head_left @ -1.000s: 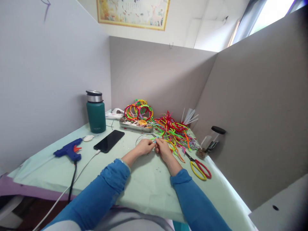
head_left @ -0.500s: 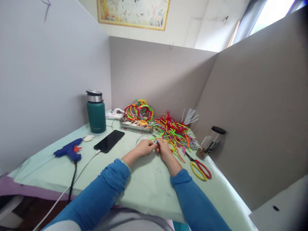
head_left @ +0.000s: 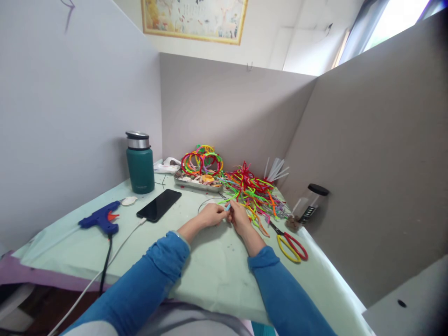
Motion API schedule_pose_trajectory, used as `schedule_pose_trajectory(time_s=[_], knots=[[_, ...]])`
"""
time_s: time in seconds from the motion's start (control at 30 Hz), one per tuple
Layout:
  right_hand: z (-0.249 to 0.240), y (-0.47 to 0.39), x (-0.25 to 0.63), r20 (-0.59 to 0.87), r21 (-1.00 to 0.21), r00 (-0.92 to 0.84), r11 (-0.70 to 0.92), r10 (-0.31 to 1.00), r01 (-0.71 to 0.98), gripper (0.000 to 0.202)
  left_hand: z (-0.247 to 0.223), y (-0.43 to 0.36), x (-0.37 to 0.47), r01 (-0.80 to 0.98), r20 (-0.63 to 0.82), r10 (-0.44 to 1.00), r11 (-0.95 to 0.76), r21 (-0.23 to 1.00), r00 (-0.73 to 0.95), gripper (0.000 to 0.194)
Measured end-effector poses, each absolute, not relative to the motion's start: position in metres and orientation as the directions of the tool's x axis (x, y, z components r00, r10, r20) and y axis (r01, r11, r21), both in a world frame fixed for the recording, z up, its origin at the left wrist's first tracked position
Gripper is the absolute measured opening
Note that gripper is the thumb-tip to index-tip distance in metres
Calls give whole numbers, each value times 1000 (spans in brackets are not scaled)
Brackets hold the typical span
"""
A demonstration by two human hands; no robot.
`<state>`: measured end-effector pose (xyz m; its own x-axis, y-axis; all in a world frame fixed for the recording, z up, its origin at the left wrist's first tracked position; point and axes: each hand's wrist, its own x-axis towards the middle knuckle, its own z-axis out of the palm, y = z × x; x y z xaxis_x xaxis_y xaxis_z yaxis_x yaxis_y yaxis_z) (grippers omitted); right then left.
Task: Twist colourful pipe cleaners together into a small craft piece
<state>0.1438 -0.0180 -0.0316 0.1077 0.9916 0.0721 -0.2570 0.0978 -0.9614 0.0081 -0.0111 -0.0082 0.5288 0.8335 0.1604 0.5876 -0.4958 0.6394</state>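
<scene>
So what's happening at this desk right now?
A person in blue sleeves has both hands together over the table: the left hand and right hand pinch a small light-blue piece between them. Just behind lies a pile of colourful pipe cleaners, with scissors to the right.

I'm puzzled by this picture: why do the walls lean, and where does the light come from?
Head view: wide lens bends the partition walls outward; daylight glares white at the window upper right; the hands look small but fairly sharp; bottom corners darken.
</scene>
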Motion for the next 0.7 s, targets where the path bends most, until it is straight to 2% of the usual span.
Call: schedule_pose_trajectory(time_s=[0.7], knots=[[-34, -16, 144, 102, -958, 91, 122, 991, -261, 34, -10, -11, 8, 558, 214, 805, -549, 622, 553, 47]])
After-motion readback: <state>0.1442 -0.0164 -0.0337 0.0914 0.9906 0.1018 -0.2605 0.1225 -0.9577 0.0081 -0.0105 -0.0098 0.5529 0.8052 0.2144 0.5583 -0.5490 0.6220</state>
